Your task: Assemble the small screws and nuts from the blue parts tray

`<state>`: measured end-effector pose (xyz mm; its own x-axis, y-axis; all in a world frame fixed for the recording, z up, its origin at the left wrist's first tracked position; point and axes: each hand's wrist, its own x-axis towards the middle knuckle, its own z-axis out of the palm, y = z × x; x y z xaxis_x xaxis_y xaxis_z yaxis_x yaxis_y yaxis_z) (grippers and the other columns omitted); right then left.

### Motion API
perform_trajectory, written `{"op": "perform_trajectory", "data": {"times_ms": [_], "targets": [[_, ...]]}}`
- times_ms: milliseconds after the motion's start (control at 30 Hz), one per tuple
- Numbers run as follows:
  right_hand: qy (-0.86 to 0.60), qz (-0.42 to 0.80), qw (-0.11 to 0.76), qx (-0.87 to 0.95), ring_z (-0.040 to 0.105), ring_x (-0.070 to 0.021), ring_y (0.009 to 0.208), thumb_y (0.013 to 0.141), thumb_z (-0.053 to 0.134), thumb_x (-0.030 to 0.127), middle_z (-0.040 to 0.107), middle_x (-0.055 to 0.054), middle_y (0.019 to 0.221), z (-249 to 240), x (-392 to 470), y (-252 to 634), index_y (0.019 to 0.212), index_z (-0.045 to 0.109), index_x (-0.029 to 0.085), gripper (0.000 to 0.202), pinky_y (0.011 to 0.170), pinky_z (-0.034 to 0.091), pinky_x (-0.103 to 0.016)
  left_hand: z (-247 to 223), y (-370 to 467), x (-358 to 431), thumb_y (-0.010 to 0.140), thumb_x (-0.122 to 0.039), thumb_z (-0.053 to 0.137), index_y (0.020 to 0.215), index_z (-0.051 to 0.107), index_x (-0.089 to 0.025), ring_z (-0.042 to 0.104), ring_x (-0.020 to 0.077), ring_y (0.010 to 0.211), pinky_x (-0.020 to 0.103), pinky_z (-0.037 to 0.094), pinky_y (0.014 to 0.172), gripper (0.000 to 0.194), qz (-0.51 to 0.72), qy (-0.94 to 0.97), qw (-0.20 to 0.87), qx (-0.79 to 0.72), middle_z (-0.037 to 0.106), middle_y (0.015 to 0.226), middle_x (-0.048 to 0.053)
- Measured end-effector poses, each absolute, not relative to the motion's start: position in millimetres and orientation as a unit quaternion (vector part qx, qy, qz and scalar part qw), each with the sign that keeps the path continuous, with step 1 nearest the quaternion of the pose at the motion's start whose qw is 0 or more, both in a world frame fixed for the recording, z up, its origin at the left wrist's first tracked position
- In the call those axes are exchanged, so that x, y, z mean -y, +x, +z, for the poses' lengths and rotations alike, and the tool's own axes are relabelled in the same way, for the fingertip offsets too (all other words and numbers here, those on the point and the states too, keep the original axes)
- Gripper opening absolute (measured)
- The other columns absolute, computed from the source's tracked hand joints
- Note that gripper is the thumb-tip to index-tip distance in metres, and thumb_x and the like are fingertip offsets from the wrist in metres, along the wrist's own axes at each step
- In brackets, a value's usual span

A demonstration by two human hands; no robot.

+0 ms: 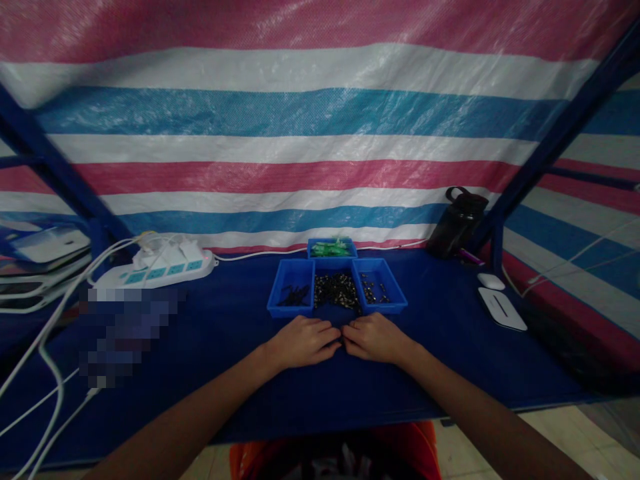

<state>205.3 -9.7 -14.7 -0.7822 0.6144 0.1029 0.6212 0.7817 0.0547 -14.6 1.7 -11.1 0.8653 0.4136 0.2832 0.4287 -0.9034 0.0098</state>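
Note:
My left hand [304,341] and my right hand [376,339] meet fingertip to fingertip just in front of the blue trays. Both are closed in a pinch; a dark speck shows between the fingertips, too small to name. Closest to them is a pile of small black and brass-coloured parts [336,290] in the middle. On its left stands a blue tray [277,283] with small black pieces [294,295]. The blue tray [395,288] on its right holds small shiny metal pieces [370,291]. Behind, a smaller blue tray [311,252] contains green pieces [331,249].
A white power strip [175,270] with plugs and white cables lies at the left. At the right are a black bottle [457,223], a white mouse [491,281] and a flat white device [503,309]. Below the table's front edge sits an orange container [427,440].

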Motion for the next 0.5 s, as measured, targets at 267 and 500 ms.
{"op": "perform_trajectory", "data": {"times_ms": [267, 500], "targets": [[-0.355, -0.045, 0.048, 0.933, 0.059, -0.0147, 0.062, 0.089, 0.049, 0.028, 0.066, -0.004, 0.072, -14.8, 10.3, 203.3, 0.079, 0.059, 0.016, 0.019, 0.057, 0.034, -0.025, -12.5, -11.3, 1.0, 0.097, -0.029, 0.039, 0.084, 0.058, -0.017, 0.058, 0.0127, 0.064, 0.023, 0.041, 0.056, 0.026, -0.164, -0.959, 0.074, 0.218, 0.059, 0.072, 0.002], [-0.363, -0.048, 0.077, 0.927, 0.059, -0.0139, 0.063, 0.091, 0.045, 0.025, 0.066, -0.005, 0.071, -8.0, 11.2, 205.5, 0.078, 0.059, 0.017, 0.02, 0.06, 0.035, -0.024, -14.6, -12.4, -6.7, 0.096, -0.026, 0.043, 0.089, 0.06, -0.017, 0.064, 0.0144, 0.071, 0.023, 0.044, 0.061, 0.02, -0.124, -0.954, 0.002, 0.274, 0.065, 0.079, 0.001]]}}
